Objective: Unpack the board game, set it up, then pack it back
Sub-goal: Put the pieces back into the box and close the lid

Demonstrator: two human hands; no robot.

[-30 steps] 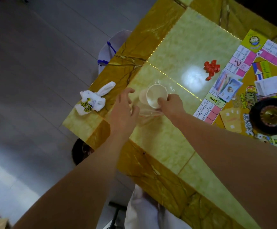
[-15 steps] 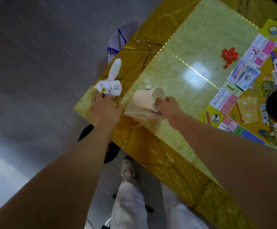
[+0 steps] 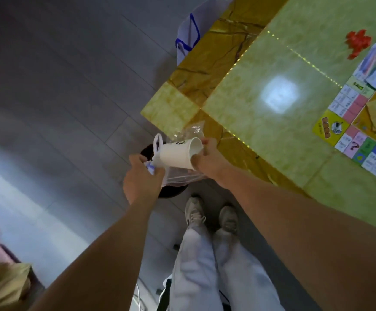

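Cup: paper cup (image 3: 175, 153), centre frame, just off the table's (image 3: 272, 131) corner, above a dark bin (image 3: 171, 190).
Right hand (image 3: 207, 159): we grip the cup's rim.
Left hand (image 3: 141, 173): clenched round a white bundle (image 3: 157, 144) at the cup's base.
Handling: we judge it light and crushable, so we hold the rim gently.
Axis: lying sideways, mouth right, base left.

paper cup (image 3: 175, 154) ×1, in right hand (image 3: 207, 161) | crumpled white bag (image 3: 149, 167) ×1, in left hand (image 3: 141, 176) | clear plastic bag (image 3: 178, 177) ×1, between hands | game board (image 3: 330, 129) ×1, right of both
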